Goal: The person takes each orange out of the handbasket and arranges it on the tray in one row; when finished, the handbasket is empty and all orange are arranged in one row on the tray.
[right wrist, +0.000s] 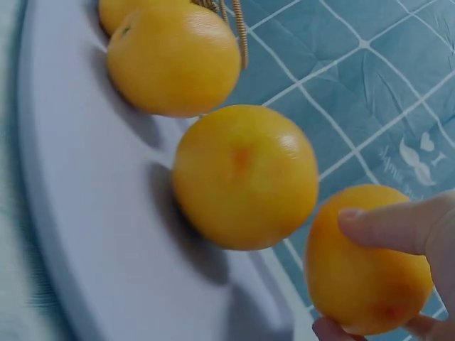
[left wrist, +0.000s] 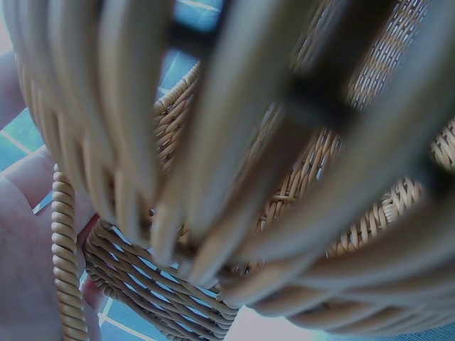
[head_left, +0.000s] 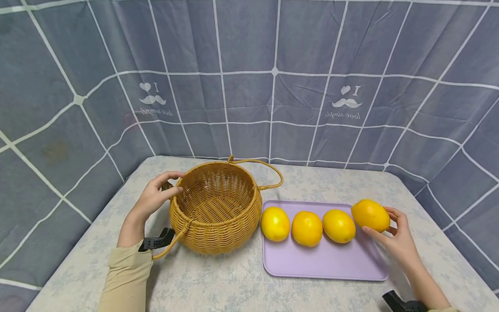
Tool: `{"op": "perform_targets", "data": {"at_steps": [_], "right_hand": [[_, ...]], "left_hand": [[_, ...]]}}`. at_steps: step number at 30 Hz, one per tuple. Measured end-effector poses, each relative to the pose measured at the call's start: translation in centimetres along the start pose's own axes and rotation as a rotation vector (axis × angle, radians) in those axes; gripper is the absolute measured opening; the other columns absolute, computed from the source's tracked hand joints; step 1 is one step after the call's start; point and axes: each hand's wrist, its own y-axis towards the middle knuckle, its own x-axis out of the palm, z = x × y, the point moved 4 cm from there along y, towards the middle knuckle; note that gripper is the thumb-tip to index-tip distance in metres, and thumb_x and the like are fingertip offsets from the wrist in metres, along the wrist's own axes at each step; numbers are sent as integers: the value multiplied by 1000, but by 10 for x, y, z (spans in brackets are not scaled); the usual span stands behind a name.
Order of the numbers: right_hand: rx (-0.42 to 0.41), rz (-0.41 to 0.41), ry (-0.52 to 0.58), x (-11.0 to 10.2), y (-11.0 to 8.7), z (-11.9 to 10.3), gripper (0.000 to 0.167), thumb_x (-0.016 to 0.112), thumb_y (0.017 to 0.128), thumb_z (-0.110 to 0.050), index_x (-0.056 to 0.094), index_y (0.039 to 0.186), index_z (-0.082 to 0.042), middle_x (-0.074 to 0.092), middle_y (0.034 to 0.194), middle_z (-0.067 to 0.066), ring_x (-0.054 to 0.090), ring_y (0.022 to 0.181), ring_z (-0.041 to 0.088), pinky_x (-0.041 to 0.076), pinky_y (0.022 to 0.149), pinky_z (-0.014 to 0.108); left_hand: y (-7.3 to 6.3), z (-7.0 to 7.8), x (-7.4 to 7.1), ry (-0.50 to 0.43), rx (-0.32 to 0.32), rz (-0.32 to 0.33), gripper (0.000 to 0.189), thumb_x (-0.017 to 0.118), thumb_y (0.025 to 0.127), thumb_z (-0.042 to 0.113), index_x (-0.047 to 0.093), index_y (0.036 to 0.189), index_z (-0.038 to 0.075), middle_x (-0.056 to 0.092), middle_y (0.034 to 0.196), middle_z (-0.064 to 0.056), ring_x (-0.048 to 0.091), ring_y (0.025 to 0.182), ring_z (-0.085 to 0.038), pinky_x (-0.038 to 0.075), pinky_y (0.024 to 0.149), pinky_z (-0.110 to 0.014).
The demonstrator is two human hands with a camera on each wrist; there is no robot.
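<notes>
A round wicker basket [head_left: 216, 232] stands on the left of the table, its bowl bare inside and its two handles hanging out to the sides. My left hand [head_left: 156, 194] grips its left rim, the thumb bent over the edge; the left wrist view shows woven cane close up and part of the palm [left wrist: 28, 241]. At the right end of a lilac tray [head_left: 319, 266], my right hand [head_left: 399, 236] holds an orange [head_left: 370, 215] between thumb and fingers, seemingly lifted a little. Three more oranges [head_left: 307, 229] lie in a row on the tray.
The basket's right handle [head_left: 278, 173] reaches out above the table behind the tray's left end. A patterned pale cloth covers the table [head_left: 218, 286]. Blue-grey checked curtains [head_left: 249, 99] hang around the back and sides.
</notes>
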Motion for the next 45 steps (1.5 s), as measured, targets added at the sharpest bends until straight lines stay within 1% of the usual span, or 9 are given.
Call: {"op": "perform_targets", "data": {"at_steps": [6, 12, 17, 25, 32, 35, 38, 40, 45], "right_hand": [[65, 27, 4, 8, -9, 3, 87, 74, 82, -24, 16, 142, 2, 23, 138, 31, 44, 104, 41, 34, 70, 16], [15, 100, -20, 15, -10, 1, 83, 77, 78, -17, 24, 138, 4, 29, 136, 27, 43, 99, 32, 34, 73, 15], [-22, 138, -40, 19, -12, 0, 81, 78, 76, -14, 27, 136, 6, 31, 131, 29, 46, 97, 37, 33, 68, 7], [26, 117, -38, 21, -15, 1, 84, 77, 78, -18, 23, 137, 6, 28, 132, 30, 47, 98, 41, 33, 66, 3], [93, 50, -49, 21, -15, 4, 88, 75, 81, -27, 18, 139, 6, 26, 131, 33, 45, 101, 42, 33, 65, 8], [120, 7, -66, 22, -16, 3, 89, 73, 82, -31, 16, 139, 6, 25, 131, 34, 44, 103, 42, 37, 71, 17], [143, -45, -88, 22, -16, 2, 91, 71, 83, -36, 12, 138, 7, 24, 132, 35, 42, 105, 44, 41, 80, 37], [158, -73, -106, 22, -16, 1, 93, 70, 83, -40, 10, 138, 7, 23, 131, 36, 41, 107, 45, 38, 82, 49], [172, -169, -125, 16, -15, 1, 92, 64, 87, -43, 8, 136, 11, 21, 131, 38, 41, 111, 50, 36, 88, 57]], "left_hand": [[1, -7, 0, -6, 1, 0, 39, 61, 90, 9, 54, 128, 4, 46, 124, -12, 47, 73, -20, 39, 63, -31], [1, -7, 0, 10, -10, 5, 39, 61, 90, 10, 54, 129, 5, 46, 126, -12, 46, 74, -20, 38, 64, -31], [1, -6, 0, -2, -9, -3, 40, 61, 91, 11, 53, 129, 5, 45, 126, -12, 45, 73, -18, 38, 63, -31], [0, -4, 1, -4, -1, -3, 38, 61, 91, 12, 55, 128, 6, 45, 123, -10, 46, 71, -17, 40, 63, -31], [1, -4, 1, -8, -4, -3, 38, 61, 91, 13, 55, 128, 6, 45, 123, -9, 47, 72, -17, 40, 63, -30], [1, -6, 1, -7, -7, -3, 38, 61, 91, 12, 55, 128, 6, 45, 123, -10, 47, 72, -17, 40, 63, -30], [2, -7, 0, -3, -10, -4, 39, 61, 90, 11, 54, 129, 5, 45, 124, -10, 47, 72, -17, 40, 63, -30], [2, -7, 0, 0, -10, -3, 40, 61, 90, 11, 54, 129, 5, 45, 125, -11, 47, 73, -17, 39, 64, -30], [1, -7, 1, 1, -6, -2, 39, 61, 91, 11, 54, 128, 5, 45, 125, -11, 47, 73, -19, 39, 63, -30]]}}
